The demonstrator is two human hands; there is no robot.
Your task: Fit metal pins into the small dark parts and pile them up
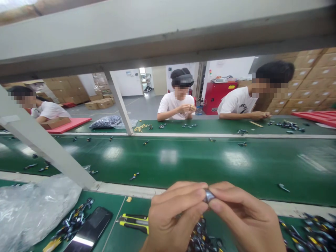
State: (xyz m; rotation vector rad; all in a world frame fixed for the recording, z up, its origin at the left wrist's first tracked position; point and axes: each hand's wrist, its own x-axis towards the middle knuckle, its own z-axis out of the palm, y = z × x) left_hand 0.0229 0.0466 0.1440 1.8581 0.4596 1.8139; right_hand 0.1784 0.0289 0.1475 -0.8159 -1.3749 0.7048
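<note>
My left hand (173, 213) and my right hand (246, 213) meet above the near green table. Both are closed, thumbs and fingertips pinching a small shiny dark-grey part (209, 196) between them. Most of that part is hidden by the fingers, so its exact kind does not show. Below my hands lies a pile of small black-and-silver parts with yellow bits (201, 236), partly covered by them. A yellow-and-black utility knife (135, 222) rests just left of my left hand. Another heap of similar parts (315, 231) lies to the right of my right hand.
A black phone (89, 231), a clear plastic bag (39, 210) and more parts (76, 218) lie at left. Scattered parts ride on the green conveyor belt (183, 178). A slanted white post (49, 140) and overhead beam (168, 38) frame the view. Several people sit opposite.
</note>
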